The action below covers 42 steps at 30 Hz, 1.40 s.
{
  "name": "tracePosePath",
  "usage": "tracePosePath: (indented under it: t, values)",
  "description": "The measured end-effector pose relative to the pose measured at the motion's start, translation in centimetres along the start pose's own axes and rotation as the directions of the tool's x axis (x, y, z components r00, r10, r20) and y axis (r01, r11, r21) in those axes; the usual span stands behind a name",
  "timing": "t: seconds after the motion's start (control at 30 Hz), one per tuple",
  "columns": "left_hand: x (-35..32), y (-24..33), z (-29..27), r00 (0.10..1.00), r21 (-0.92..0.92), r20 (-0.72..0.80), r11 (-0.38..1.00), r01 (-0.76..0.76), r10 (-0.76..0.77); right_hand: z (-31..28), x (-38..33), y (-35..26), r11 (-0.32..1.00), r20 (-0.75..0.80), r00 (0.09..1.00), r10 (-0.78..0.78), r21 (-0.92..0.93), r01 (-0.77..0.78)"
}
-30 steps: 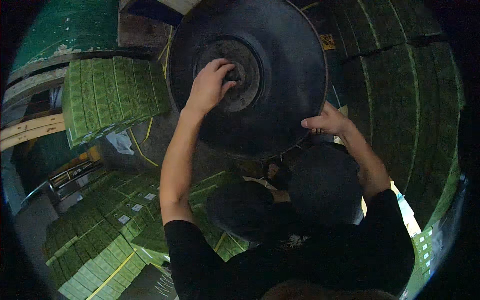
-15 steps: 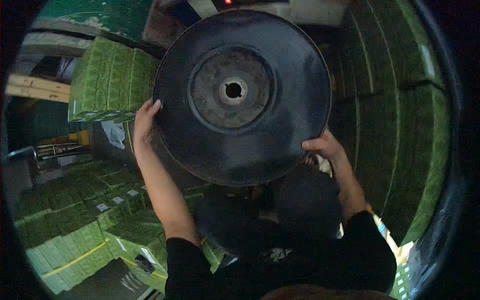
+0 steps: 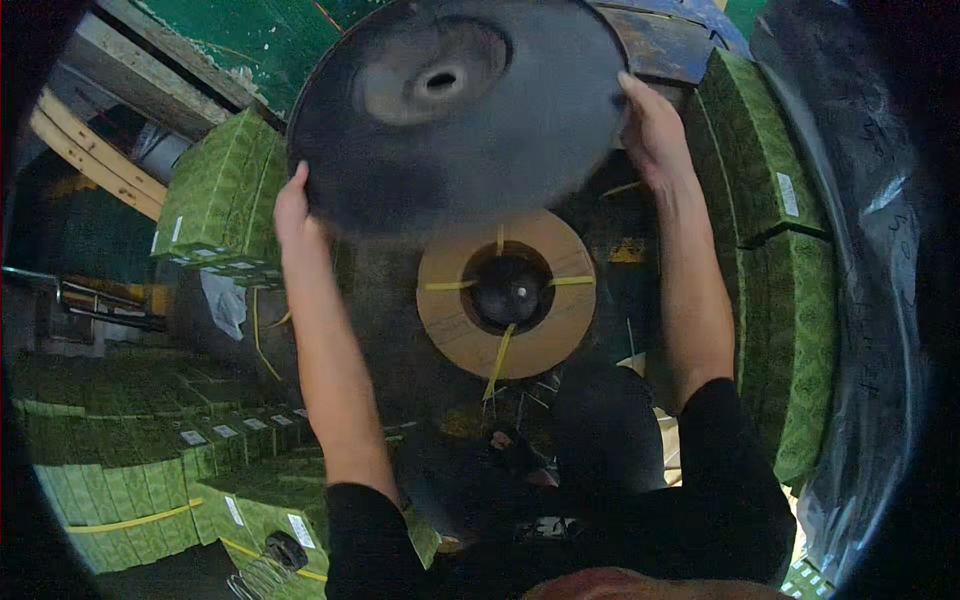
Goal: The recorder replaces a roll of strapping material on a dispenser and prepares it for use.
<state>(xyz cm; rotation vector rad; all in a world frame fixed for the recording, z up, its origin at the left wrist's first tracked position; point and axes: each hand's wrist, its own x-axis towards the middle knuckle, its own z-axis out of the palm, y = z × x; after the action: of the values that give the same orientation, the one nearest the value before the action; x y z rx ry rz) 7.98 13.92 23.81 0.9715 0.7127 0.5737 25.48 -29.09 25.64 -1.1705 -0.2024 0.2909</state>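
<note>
Both my hands hold a large black round disc (image 3: 400, 175) up in front of me. It is tilted, with a raised round hub and a small hole at its centre, and looks like a reel flange. My left hand (image 3: 297, 215) is closed on its left edge. At its right edge, my right hand (image 3: 655, 130) grips the rim, thumb on the upper face. Below the disc, nearer to me, lies a brown ring-shaped roll (image 3: 450, 335) tied with several yellow bands, its core dark inside. The disc hides the far edge of the roll.
Green patterned bundles stand at the left (image 3: 220, 190), the lower left (image 3: 130, 505) and the right (image 3: 800, 330). Dark plastic sheeting (image 3: 870, 300) hangs along the far right. A wooden beam (image 3: 95, 150) and a metal rail (image 3: 90, 295) are at the left.
The disc has moved away from me and tilted from nearly face-on. My right hand has risen along with it. The brown roll, earlier hidden behind the disc, now shows.
</note>
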Motion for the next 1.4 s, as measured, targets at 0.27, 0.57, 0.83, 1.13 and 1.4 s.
tracePosePath:
  t: [0.27,0.57,0.83,1.13,1.4]
  values:
    - [7.8,-6.5,13.9,0.937,-0.119,-0.327,0.978,-0.17,0.123,-2.9,-0.8,11.0,0.802,0.08,0.994,-0.078,-0.587,0.11]
    - [13.9,-6.8,12.6,0.94,0.606,-0.29,0.795,0.036,0.178,-9.5,-7.2,26.8,0.178,0.036,0.938,0.346,-0.984,-0.028]
    - [3.8,-21.9,-12.3,0.981,0.783,-0.173,0.593,0.188,-0.083,-4.6,-7.6,27.7,-0.182,0.063,0.972,0.225,-0.978,0.105]
    - [-8.1,-39.6,-23.9,0.875,0.779,-0.051,0.529,0.337,-0.482,-5.7,-8.3,28.8,-0.009,0.265,0.959,-0.098,-0.964,0.265]
    - [-8.1,-42.0,-21.1,0.873,0.104,-0.045,0.867,0.487,-0.485,-6.5,-10.1,29.5,-0.061,0.151,0.967,0.203,-0.984,0.167]
